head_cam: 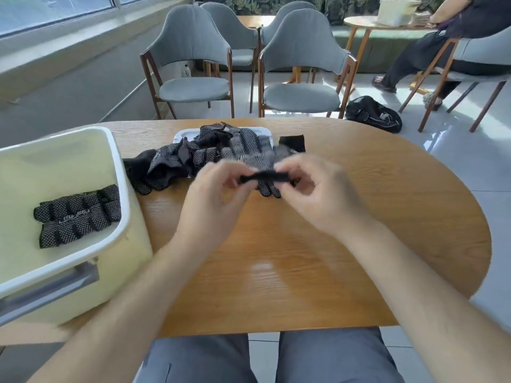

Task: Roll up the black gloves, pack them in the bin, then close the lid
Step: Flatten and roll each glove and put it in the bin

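Observation:
Above the table's middle, my left hand [218, 194] and my right hand [318, 192] pinch the two ends of a black dotted glove [264, 178], stretched between them and blurred. A heap of more black gloves [193, 158] lies just behind on the table, partly on a white lid [261, 131]. The pale yellow bin [116, 161] with a white rim stands open at the left. Two rolled gloves [77, 217] lie inside it.
The wooden table [359, 230] ends in a rounded edge at the right. Grey chairs [190, 64] stand behind it. A black bag [373, 114] lies on the floor. A person [442, 45] sits at the far right beside another table.

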